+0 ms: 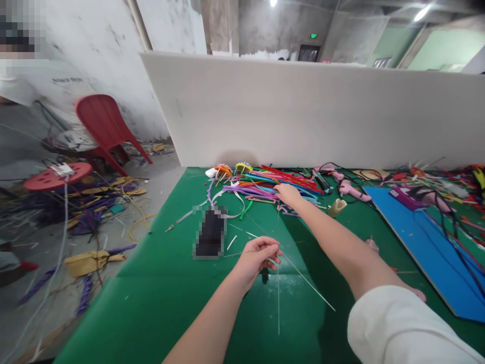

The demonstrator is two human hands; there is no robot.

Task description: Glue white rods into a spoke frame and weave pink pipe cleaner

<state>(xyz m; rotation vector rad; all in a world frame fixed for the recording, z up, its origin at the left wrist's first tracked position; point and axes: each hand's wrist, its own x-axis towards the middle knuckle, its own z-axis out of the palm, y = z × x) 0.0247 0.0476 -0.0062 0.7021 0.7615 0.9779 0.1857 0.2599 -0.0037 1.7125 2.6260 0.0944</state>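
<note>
Over the green table my left hand (261,255) is closed in a pinch on a thin whitish wire (308,283), which slants down to the right from my fingers. What the wire is made of I cannot tell. Farther away, my right hand (287,194) reaches into the pile of colourful pipe cleaners (265,177). Its fingers look bent together against the near side of the pile, partly hidden, and whatever is between them does not show. Purple, red, blue, green and pink stems lie around it.
A dark phone (210,235) with a strap lies left of my hands. On the right are pink glue guns (354,191), a beige roll (337,208) and a blue board (424,247). A white partition (303,111) closes off the back. Beyond the table's left edge stand a red chair (104,119) and stool (56,178).
</note>
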